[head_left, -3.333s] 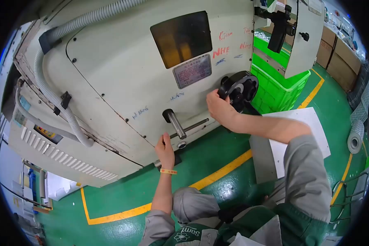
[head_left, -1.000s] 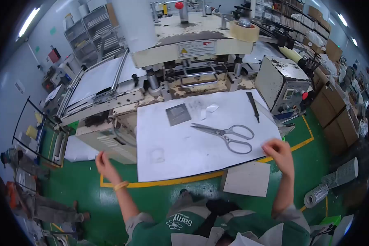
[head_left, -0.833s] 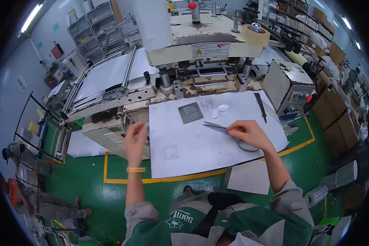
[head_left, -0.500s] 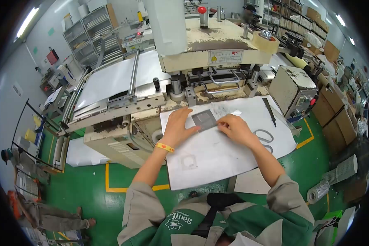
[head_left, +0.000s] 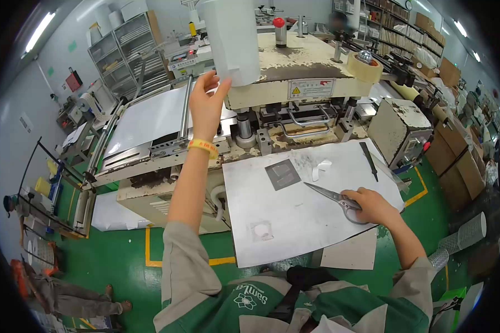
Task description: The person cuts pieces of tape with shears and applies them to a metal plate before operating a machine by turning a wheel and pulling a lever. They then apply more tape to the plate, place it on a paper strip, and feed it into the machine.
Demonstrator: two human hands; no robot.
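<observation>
My right hand [head_left: 372, 206] grips the handles of metal scissors [head_left: 332, 195], which lie low over the white sheet [head_left: 283, 233] with their tips pointing left. Just past those tips, a dark grey square plate [head_left: 282, 175] lies flat, marked with a paler outline. My left hand [head_left: 206, 105] is raised at the lower left edge of a white roll [head_left: 233, 44], thumb and fingers apart. A curled white scrap [head_left: 320, 169] sits right of the plate. Farther right is a slim black pointed tool [head_left: 368, 161].
Behind the sheet stands a worn cream press [head_left: 311, 61] with metal handles [head_left: 305, 123] and a tape roll [head_left: 364, 69] on top. A control box [head_left: 400, 130] is at right, near cardboard boxes [head_left: 455, 150]. Another person [head_left: 55, 288] is at lower left.
Both hands have left the grey plate. My left hand has risen to the white roll; my right hand has moved right and picked up the scissors.
</observation>
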